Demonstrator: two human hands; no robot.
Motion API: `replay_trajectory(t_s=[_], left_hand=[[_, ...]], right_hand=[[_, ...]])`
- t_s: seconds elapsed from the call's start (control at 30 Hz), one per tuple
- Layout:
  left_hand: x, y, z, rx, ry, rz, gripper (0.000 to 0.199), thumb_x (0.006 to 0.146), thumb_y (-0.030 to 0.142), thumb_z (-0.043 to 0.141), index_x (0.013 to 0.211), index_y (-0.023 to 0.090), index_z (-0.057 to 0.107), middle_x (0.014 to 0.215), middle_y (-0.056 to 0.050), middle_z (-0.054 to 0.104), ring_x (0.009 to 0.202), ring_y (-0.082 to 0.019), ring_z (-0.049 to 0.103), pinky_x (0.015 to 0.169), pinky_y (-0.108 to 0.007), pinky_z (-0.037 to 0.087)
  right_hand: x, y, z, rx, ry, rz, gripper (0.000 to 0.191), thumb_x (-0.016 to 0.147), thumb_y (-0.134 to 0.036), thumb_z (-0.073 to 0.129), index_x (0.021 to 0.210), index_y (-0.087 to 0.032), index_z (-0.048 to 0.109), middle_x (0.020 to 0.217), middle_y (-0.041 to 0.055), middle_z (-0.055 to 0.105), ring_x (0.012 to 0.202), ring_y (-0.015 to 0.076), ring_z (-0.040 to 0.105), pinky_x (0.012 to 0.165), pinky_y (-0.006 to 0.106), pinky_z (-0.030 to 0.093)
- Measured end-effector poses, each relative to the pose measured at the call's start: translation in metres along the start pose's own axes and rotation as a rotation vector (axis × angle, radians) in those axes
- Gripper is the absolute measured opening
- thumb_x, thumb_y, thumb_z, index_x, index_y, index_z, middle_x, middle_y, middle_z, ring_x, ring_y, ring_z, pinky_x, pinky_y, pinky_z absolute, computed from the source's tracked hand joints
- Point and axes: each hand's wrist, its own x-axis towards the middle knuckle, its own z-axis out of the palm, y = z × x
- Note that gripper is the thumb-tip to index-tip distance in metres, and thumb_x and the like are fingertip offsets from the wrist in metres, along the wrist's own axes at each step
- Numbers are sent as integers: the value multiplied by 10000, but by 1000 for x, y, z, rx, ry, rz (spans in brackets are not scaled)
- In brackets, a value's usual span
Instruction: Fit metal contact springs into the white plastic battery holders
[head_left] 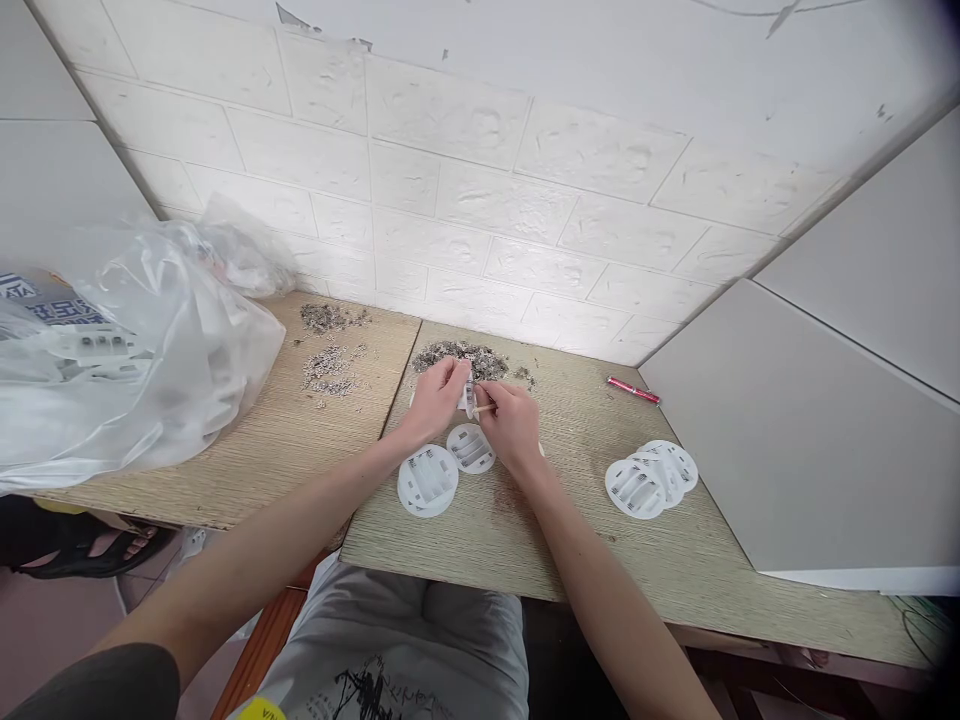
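My left hand (437, 400) is closed on a white plastic disc (469, 396), tipped up on edge. It looks like the round battery holders lying nearby. Close against it, my right hand (511, 425) pinches a thin pale stick (485, 408) whose tip is near the disc. Whether the tip touches cannot be made out. Just behind both hands lies a heap of small metal pieces (486, 362). Below them are a single round battery holder (471, 449) and a small stack of battery holders (428, 480).
Several more battery holders (637, 488) overlap on the right of the table. A red marker (634, 390) lies by the grey panel. Two small piles of metal parts (328, 372) sit left of the seam. A big plastic bag (202, 350) with white holders stands far left.
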Motion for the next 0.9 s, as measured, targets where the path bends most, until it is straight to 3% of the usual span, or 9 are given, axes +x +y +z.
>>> replay_trajectory(t_s=[0.27, 0.6, 0.9], left_hand=[[0, -3, 3, 11, -7, 17, 353, 894, 400, 445, 628, 187, 352, 597, 32, 361, 575, -110, 337, 546, -262, 270], [-1, 4, -1, -17, -2, -19, 363, 889, 417, 462, 629, 187, 355, 588, 35, 360, 541, -101, 337, 526, -255, 273], [-1, 1, 1, 32, -7, 16, 359, 878, 416, 474, 623, 181, 383, 581, 37, 379, 554, -100, 358, 534, -252, 278]], right_hand=[[-1, -3, 0, -125, 3, 14, 293, 925, -230, 447, 697, -175, 623, 619, 21, 645, 554, 136, 502, 647, 276, 292], [-1, -5, 2, -105, 32, -42, 340, 951, -234, 395, 707, -169, 623, 575, 8, 615, 516, 120, 466, 607, 270, 269], [-1, -6, 0, -163, -21, -13, 335, 914, -197, 389, 628, -170, 562, 489, -16, 514, 443, 101, 301, 605, 269, 260]])
